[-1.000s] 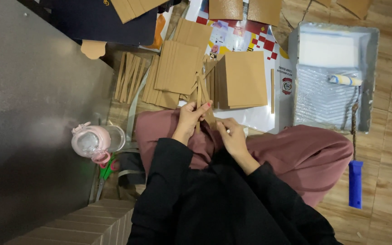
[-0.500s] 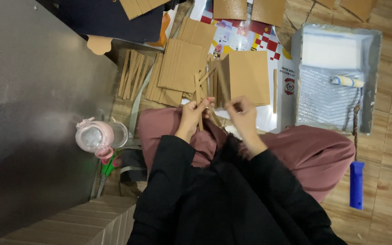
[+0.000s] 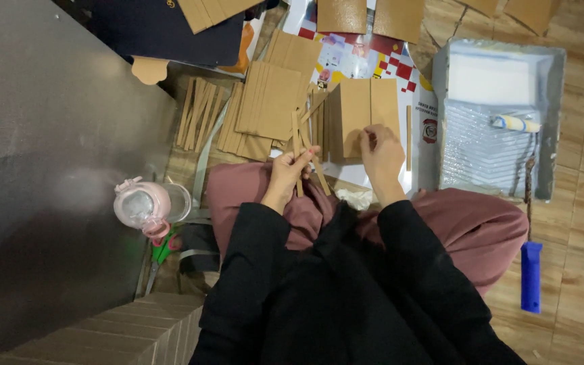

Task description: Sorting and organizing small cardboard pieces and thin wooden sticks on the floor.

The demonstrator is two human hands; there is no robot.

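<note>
My left hand (image 3: 290, 169) is closed around a few thin brown cardboard strips (image 3: 303, 154). The strips stick up out of my fist and fan out a bit, and one pokes down toward my lap. My right hand (image 3: 381, 154) rests its fingertips on the bottom edge of a stack of brown cardboard squares (image 3: 363, 115). I cannot tell if that hand is pinching a piece or only touching it. The stack lies on the floor just in front of my knees, and the strips in my left hand are right beside it.

Both my arms are in black sleeves, and my lap is covered by a pink skirt (image 3: 468, 223).

To the left of the stack I see another pile of brown cardboard sheets (image 3: 268, 101), and past that a small bunch of loose strips (image 3: 196, 118) on the floor. Under the stack is some colourful printed paper (image 3: 366, 57).

To my right sits a grey paint tray (image 3: 501, 162) with a small roller (image 3: 514, 124) lying in it. A blue handle (image 3: 530, 276) lies on the tan floor near the tray.

To my left there is a pink bottle with a clear lid (image 3: 147, 206), and green and red scissors (image 3: 163, 247) just below it. A big grey metal surface (image 3: 42, 135) fills the left side.
</note>
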